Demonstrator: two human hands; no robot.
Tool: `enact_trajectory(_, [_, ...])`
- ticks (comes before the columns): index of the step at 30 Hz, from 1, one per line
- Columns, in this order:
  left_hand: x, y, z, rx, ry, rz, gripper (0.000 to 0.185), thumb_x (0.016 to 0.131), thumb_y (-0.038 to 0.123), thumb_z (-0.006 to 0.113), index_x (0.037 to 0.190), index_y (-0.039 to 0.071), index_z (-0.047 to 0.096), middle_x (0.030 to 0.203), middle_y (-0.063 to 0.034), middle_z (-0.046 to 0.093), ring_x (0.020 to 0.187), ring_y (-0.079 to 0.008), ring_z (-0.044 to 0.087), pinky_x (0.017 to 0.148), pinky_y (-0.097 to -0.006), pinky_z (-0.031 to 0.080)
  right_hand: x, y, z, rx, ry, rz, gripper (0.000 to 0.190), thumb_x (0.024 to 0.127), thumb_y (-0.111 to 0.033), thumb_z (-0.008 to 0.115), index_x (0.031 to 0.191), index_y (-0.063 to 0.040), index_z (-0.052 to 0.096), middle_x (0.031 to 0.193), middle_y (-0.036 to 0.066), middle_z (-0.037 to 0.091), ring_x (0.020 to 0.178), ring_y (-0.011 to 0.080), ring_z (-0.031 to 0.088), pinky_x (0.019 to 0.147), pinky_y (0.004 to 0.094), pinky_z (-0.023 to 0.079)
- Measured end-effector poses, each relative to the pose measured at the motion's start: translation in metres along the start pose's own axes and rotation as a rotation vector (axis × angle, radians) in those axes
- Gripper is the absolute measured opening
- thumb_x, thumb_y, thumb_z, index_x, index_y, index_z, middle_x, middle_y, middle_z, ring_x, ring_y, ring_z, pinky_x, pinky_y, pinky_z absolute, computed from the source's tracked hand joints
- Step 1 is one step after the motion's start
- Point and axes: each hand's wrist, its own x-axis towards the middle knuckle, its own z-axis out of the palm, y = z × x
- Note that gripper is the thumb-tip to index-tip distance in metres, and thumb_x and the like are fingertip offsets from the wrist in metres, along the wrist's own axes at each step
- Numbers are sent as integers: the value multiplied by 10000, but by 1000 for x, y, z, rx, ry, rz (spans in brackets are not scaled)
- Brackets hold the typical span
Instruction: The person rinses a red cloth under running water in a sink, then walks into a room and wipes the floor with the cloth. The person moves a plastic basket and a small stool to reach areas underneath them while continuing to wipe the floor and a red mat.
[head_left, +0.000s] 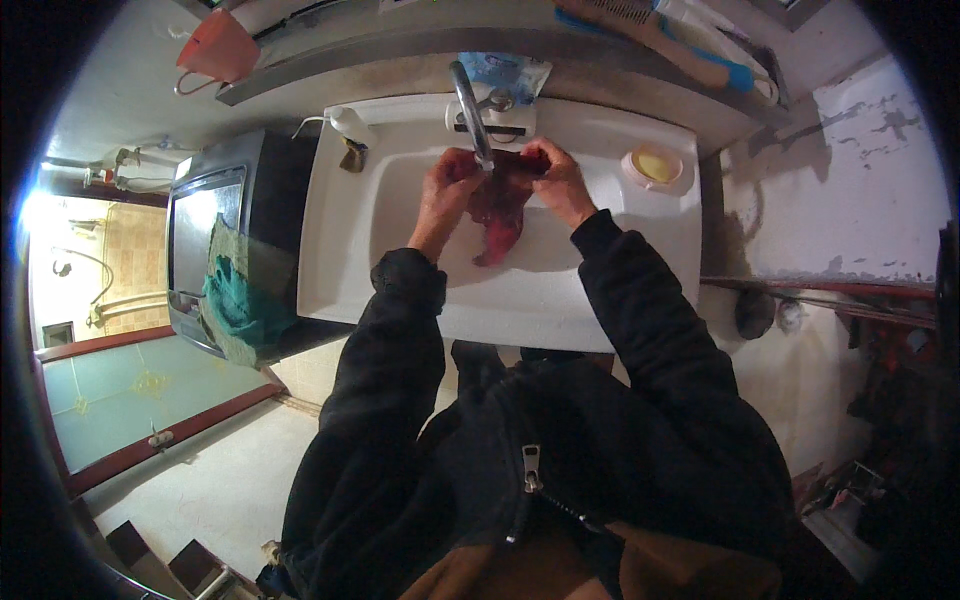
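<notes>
A wet dark red cloth (501, 202) hangs stretched between my two hands over the basin of a white sink (525, 319). On its left side my left hand (448, 196) grips the cloth, close beside the spout of the chrome faucet (471, 112). My right hand (556, 182) pinches the cloth's upper right part between thumb and fingers. The faucet's tip is just above the cloth's upper edge, between the hands. The cloth's lower end dangles into the basin. Whether water is running cannot be told.
A soap dish with yellow soap (652, 165) sits on the sink's right side, a white bottle (349, 124) at its back left. Behind the faucet stands a blue packet (525, 75). Left is a washing machine (262, 225) with a teal cloth (236, 296). A shelf (360, 56) runs above.
</notes>
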Motion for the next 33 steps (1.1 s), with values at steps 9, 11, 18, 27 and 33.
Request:
enact_trajectory(9, [-3, -16, -44, 201, 160, -48, 299, 945, 207, 609, 1120, -27, 674, 1000, -102, 715, 912, -133, 643, 813, -287, 499, 6, 1, -2, -59, 42, -23, 332, 767, -13, 596, 1099, -22, 576, 1024, 85, 652, 982, 186, 618, 893, 301, 487])
enact_trajectory(11, [-5, -13, -35, 200, 113, -18, 292, 932, 209, 620, 1111, -14, 678, 1010, -113, 717, 918, -147, 656, 822, -309, 506, 0, -8, 14, -69, -2, -52, 284, 785, -45, 615, 1067, -25, 589, 1014, 109, 664, 982, 229, 631, 882, 330, 494])
enact_trajectory(18, [-12, -5, -16, 426, -138, 120, 281, 857, 181, 682, 1089, 23, 685, 999, -130, 697, 897, -247, 671, 857, -354, 507, -1, -2, 58, -15, -332, -49, 257, 783, -237, 698, 940, -39, 651, 966, 140, 674, 939, 305, 636, 848, 409, 496])
enact_trajectory(27, [-28, -42, -12, 396, -153, 168, 290, 831, 183, 719, 1060, 14, 666, 915, -90, 700, 844, -210, 663, 816, -380, 512, -9, -28, 15, 565, -146, 338, 95, 875, -135, 645, 932, -59, 656, 905, 70, 678, 848, 165, 638, 780, 298, 499])
enact_trajectory(33, [-15, -73, -14, 390, -184, -22, 281, 830, 212, 732, 1007, 7, 658, 838, -100, 693, 804, -169, 654, 749, -372, 514, -8, -42, -25, 488, -27, 111, 164, 856, -101, 700, 1006, -52, 654, 938, 37, 684, 862, 126, 625, 819, 268, 498])
